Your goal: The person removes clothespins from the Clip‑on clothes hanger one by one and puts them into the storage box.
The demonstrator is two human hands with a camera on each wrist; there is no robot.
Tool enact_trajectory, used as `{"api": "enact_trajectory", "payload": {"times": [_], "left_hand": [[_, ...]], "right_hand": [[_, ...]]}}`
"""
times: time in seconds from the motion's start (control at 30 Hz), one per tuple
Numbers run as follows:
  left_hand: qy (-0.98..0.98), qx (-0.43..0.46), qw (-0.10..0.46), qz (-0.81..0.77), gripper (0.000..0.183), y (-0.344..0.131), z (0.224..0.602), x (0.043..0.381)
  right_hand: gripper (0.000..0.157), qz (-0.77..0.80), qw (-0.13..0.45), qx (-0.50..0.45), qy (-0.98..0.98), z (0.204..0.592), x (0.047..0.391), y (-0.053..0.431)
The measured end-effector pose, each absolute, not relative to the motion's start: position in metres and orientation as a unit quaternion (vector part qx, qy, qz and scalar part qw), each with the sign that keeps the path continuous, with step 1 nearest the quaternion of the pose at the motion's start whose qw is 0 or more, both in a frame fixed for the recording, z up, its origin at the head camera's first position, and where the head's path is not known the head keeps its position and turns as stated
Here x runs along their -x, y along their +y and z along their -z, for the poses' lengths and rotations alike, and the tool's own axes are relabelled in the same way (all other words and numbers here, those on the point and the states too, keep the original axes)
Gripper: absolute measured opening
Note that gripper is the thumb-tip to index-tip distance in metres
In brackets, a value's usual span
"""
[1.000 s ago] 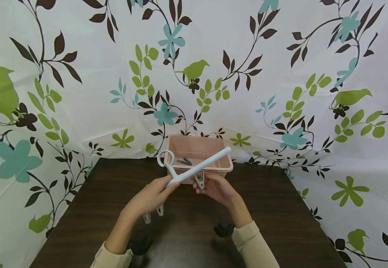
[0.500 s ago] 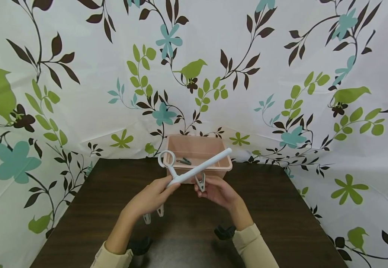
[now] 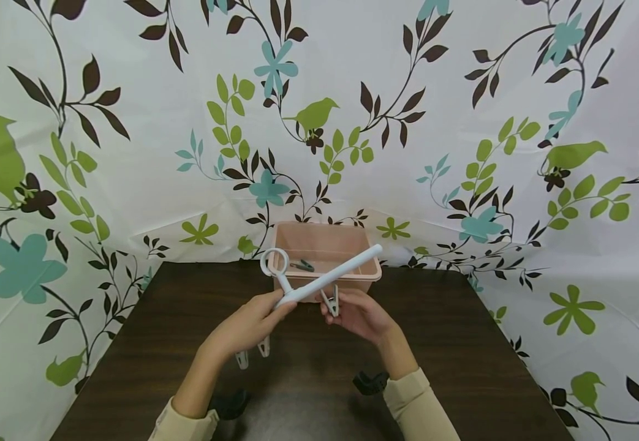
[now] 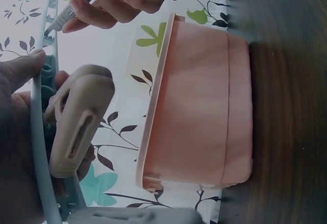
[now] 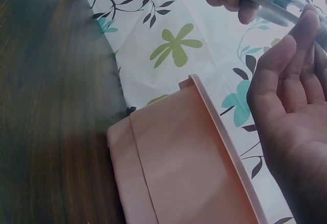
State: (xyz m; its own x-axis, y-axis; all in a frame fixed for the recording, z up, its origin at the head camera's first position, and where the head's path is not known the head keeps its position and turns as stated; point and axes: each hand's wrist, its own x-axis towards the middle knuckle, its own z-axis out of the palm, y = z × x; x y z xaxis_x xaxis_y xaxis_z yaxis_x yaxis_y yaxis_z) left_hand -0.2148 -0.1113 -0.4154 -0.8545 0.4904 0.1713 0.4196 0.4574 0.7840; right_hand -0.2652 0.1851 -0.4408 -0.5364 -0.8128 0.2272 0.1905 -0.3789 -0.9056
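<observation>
A pale blue clip hanger (image 3: 327,278) with a ring hook (image 3: 274,262) is held up by my left hand (image 3: 250,324), thumb on top of the bar. Below that hand dangle two pale clips (image 3: 242,359); in the left wrist view a beige clip (image 4: 82,122) and a grey clip (image 4: 135,215) hang from the hanger. My right hand (image 3: 360,315) pinches a grey clip (image 3: 331,301) under the bar's right part. In the left wrist view this clip's narrow end reaches the bar; whether it is fastened I cannot tell. My right palm (image 5: 306,137) faces up.
Behind the hands a pink plastic bin (image 3: 377,271) stands on the dark wooden table (image 3: 435,343), against a patterned cloth (image 3: 352,79). Inside the bin lies a dark grey clip (image 3: 302,265). Black wrist straps (image 3: 370,383) show near both sleeves.
My right hand and its clip have dropped very slightly from the bar compared with a second ago. The left hand and hanger stay almost still; the head view has shifted a little.
</observation>
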Motion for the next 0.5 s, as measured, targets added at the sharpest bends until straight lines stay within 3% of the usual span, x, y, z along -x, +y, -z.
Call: {"api": "enact_trajectory", "payload": {"times": [0.5], "left_hand": [[0.852, -0.264, 0.050, -0.450, 0.032, -0.1146, 0.4170, 0.2147]], "right_hand": [[0.032, 0.743, 0.312, 0.356, 0.474, 0.4361, 0.2636, 0.1841]]}}
